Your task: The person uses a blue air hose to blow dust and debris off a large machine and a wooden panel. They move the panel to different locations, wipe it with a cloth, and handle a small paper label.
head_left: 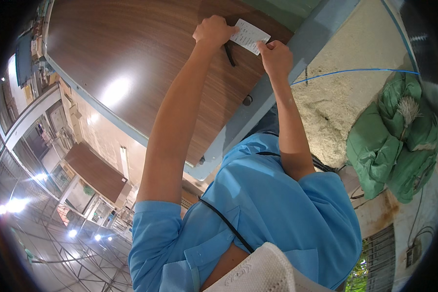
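A white printed label (250, 37) is stretched between my two hands, over a brown wood-grain panel (180, 29) near its far right edge. My left hand (214, 31) is closed, with the thumb at the label's left edge. At the lower right corner of the label, my right hand (276, 58) pinches it between thumb and fingers. Whether the label lies flat on the panel or slightly above it, I cannot tell. Just below my left hand, a short black strip (229, 54) rests on the wood-grain surface.
A blue-grey frame edge (270, 100) borders the panel on the right, with a dark round knob (247, 100) beside it. Green sacks (374, 146) stand at the right, near a pale powdery heap (321, 114). A blue cord (355, 71) crosses above the heap. Another brown panel (97, 170) is at the left.
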The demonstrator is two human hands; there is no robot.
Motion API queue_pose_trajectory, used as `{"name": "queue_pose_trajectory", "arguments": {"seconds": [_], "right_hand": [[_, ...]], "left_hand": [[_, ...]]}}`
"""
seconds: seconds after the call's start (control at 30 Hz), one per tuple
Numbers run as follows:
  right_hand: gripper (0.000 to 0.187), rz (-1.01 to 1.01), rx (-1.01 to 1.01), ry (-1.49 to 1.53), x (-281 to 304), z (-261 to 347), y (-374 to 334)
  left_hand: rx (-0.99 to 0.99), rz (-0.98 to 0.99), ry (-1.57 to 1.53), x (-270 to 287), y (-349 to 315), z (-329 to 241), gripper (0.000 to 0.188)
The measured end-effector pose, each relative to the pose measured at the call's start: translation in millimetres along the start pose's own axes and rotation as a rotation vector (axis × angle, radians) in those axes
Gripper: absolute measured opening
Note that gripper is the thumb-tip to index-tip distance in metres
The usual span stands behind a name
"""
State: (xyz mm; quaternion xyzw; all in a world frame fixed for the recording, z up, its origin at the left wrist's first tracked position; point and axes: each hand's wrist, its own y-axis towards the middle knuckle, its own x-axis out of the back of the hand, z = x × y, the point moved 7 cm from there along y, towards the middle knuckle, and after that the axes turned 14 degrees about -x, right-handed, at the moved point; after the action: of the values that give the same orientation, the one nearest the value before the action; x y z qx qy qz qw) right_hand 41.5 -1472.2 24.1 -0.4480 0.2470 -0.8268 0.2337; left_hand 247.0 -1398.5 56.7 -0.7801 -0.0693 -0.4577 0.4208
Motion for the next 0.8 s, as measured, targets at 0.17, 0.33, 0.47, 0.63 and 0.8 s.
{"name": "queue_pose_trajectory", "arguments": {"seconds": [0.17, 0.33, 0.47, 0.63, 0.8], "right_hand": [[0.036, 0.089, 0.031, -0.112, 15, 2, -3], [0.045, -0.13, 0.479, -0.173, 33, 23, -18], [0.064, -0.219, 0.961, -0.568, -25, 50, -41], [0.07, -0.311, 1.059, -0.436, -73, 101, -26], [0.068, -0.387, 1.083, -0.4, -69, 94, -20]], "left_hand": [[0.022, 0.0, -0.037, -4, 1, 2, 0.049], [-0.019, -0.071, -0.111, 2, 2, 14, 0.047], [0.009, 0.004, -0.259, -7, -33, 50, 0.051], [0.152, -0.107, -0.813, -54, -136, 96, 0.045], [0.28, -0.079, -1.211, -121, -219, 90, 0.037]]}}
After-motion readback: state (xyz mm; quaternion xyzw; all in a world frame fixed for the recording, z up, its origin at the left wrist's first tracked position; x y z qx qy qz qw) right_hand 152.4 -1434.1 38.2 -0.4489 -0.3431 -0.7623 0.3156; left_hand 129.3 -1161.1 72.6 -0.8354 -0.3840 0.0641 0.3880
